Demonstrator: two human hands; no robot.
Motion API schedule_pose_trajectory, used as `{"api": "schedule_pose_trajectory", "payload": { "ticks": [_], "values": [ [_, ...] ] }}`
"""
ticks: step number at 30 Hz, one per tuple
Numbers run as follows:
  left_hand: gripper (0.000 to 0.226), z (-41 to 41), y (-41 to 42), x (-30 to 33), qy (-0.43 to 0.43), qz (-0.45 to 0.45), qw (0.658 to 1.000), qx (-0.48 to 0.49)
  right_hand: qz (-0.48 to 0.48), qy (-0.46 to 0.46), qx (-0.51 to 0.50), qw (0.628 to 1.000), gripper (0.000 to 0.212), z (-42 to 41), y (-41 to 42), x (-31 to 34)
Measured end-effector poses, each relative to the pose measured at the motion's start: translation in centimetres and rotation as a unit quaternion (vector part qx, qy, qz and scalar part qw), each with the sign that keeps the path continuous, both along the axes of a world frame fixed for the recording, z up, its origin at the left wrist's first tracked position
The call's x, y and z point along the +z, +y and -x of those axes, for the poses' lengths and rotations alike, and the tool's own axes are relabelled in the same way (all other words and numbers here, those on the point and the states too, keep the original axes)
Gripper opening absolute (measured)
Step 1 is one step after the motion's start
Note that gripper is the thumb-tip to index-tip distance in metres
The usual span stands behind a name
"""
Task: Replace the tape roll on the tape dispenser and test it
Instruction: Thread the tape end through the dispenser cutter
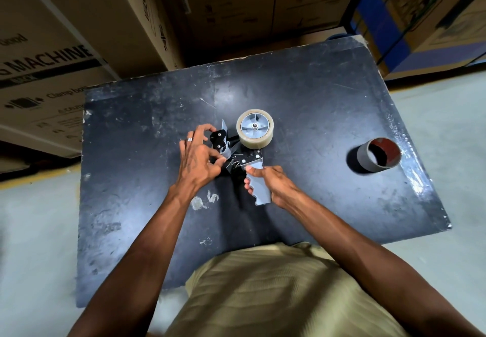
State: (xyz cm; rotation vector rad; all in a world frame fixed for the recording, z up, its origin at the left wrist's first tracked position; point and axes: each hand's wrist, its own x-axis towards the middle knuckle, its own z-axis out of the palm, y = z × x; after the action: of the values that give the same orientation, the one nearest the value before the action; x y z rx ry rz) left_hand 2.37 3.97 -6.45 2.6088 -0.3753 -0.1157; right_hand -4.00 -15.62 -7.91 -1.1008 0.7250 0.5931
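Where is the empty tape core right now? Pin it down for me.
In the head view the empty tape core stands on end near the right edge of the black table, well right of the tape dispenser, with neither hand touching it.

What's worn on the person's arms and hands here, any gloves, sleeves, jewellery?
No gloves and no sleeves in view: both forearms are bare. The left hand has a silver ring on one finger and a faint dark marking on its back. The right hand wears nothing visible.
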Motion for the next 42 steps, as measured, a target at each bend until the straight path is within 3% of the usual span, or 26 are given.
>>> {"api": "schedule_pose_trajectory", "payload": {
  "ticks": [15, 35, 42],
  "values": [
    [0.001, 1.1, 1.2, -1.7, 0.035, 0.091, 0.994, 0.046, -0.004, 0.016, 0.003, 1.000, 0.013, -0.7, -0.9, 0.7],
    [0.006, 1.7, 2.5, -3.5, 0.053, 0.105, 0.991, 0.069, -0.004, 0.013, 0.003, 1.000, 0.009, -0.9, -1.1, 1.0],
    [0.009, 1.3, 3.1, -3.5, 0.039, 0.052, 0.996, 0.059, 0.008, -0.027, 0.012, 1.000, 0.011, -0.5, -1.3, -0.4]
  ]
}}
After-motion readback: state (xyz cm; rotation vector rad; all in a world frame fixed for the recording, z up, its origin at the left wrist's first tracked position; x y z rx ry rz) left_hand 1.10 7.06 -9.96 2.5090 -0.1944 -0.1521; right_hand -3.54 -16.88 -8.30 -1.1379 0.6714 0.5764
